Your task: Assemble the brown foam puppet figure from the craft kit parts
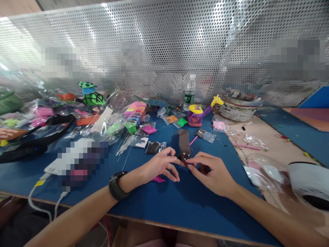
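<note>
A long dark brown clay figure (184,141) lies on the blue table, its small face with white eyes toward me. My left hand (163,164), with a black watch on the wrist, reaches to the left side of the face; one finger touches it and the others are spread. My right hand (209,171) is at the face's right side, thumb and index finger pinched on a tiny pink-red bit at the mouth. Under my left hand lies a magenta piece (158,179). A pink stick (193,140) is beside the figure, and a packet of dark clay (155,147) is to its left.
Behind stand a purple-and-yellow giraffe figure (196,115), a water bottle (189,94) and a paper basket (239,106). Clay packets (136,113) and a black headset (33,147) lie left. White cables (33,202) cross the left table edge. A white roll (309,181) is at right.
</note>
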Action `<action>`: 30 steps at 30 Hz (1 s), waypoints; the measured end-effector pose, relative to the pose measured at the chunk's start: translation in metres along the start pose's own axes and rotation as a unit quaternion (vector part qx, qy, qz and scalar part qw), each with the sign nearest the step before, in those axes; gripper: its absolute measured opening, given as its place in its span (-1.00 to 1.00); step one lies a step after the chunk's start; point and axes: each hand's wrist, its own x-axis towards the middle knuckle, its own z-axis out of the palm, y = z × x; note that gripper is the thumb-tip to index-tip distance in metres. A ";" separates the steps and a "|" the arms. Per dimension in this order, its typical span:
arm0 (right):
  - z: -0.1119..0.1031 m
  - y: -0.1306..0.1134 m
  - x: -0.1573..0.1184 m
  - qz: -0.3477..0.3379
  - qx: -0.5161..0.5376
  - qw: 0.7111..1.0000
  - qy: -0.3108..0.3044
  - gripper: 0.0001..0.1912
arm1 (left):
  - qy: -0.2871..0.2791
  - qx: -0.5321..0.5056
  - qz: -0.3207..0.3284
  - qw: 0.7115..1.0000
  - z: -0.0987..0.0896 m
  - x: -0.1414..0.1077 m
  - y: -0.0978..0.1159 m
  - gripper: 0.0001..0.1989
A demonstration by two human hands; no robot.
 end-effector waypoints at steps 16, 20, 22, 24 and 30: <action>-0.002 0.008 0.000 -0.014 -0.024 1.000 0.003 -0.87 | 0.009 0.064 0.010 0.998 0.003 0.000 0.000 -0.61; 0.000 0.012 0.001 -0.043 -0.028 0.999 -0.001 -0.87 | 0.010 0.067 0.010 0.998 0.004 0.000 0.002 -0.64; -0.001 0.013 0.000 -0.050 -0.032 0.998 -0.016 -0.86 | 0.009 0.066 0.010 0.998 0.004 0.000 0.002 -0.66; -0.001 0.012 0.000 -0.046 -0.040 0.998 -0.033 -0.85 | 0.007 0.066 0.010 0.998 0.004 0.000 0.001 -0.66; -0.007 0.005 -0.001 -0.015 -0.012 0.997 -0.078 -0.82 | 0.011 0.068 0.015 0.998 0.004 0.000 0.001 -0.65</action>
